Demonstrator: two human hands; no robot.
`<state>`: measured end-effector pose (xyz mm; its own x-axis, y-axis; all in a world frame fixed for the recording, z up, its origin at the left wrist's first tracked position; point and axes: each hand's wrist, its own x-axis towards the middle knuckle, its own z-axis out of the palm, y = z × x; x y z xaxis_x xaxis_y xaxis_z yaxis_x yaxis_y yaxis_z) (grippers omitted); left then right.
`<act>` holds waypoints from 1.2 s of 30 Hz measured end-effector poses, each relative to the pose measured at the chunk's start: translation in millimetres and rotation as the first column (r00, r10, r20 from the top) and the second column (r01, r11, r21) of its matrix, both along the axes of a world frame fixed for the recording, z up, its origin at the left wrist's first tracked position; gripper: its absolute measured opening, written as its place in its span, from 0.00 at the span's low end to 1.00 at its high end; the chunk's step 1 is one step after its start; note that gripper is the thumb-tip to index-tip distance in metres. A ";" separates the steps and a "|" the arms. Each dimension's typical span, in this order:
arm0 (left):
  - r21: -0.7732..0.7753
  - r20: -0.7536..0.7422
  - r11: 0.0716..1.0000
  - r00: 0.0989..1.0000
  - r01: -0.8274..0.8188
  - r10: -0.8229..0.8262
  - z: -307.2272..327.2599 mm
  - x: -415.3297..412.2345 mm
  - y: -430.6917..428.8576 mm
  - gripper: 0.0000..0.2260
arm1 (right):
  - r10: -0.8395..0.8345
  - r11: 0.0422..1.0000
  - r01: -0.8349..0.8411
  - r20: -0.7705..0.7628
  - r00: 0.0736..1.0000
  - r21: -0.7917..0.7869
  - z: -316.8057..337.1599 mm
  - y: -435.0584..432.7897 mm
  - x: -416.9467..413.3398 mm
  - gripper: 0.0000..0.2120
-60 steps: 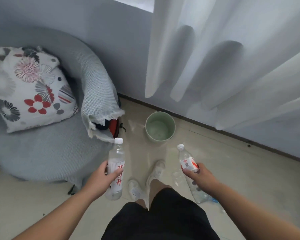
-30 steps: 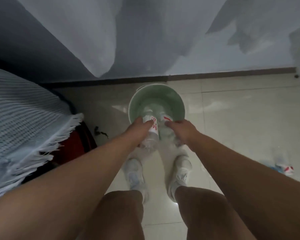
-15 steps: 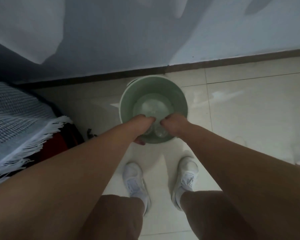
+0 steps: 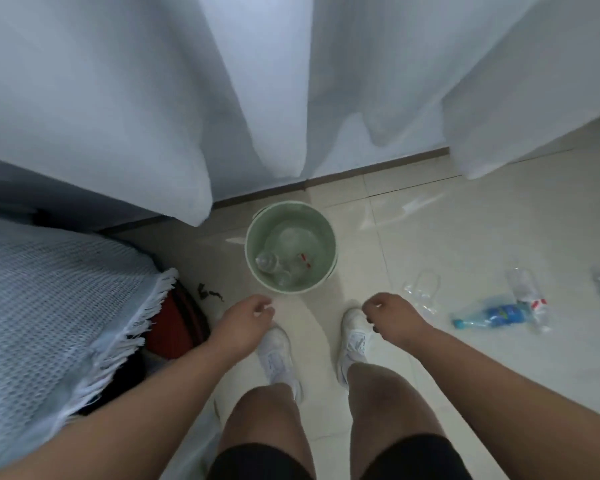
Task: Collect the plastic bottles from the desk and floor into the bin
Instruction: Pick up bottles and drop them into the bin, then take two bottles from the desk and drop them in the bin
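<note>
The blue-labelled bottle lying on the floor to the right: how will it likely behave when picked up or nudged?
The blue-labelled bottle lies on its side on smooth glossy tile, so a nudge would probably roll or slide it. It looks clear and empty, so likely light. Thin plastic may dent under a firm grip.
</note>
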<state>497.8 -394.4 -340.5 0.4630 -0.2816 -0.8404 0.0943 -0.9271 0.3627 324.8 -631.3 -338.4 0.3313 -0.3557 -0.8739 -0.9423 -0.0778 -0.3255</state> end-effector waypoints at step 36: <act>-0.120 0.079 0.560 0.570 0.820 -0.818 328.0 -343.9 -167.2 0.07 | -0.999 0.017 1.000 -0.030 0.018 0.014 293.0 223.5 -575.7 0.07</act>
<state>153.9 -561.6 -12.5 -0.0122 -0.6485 -0.7611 -0.6866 -0.5479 0.4779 -250.9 -407.8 -45.4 -0.3375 -0.3105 -0.8886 -0.0901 0.9504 -0.2978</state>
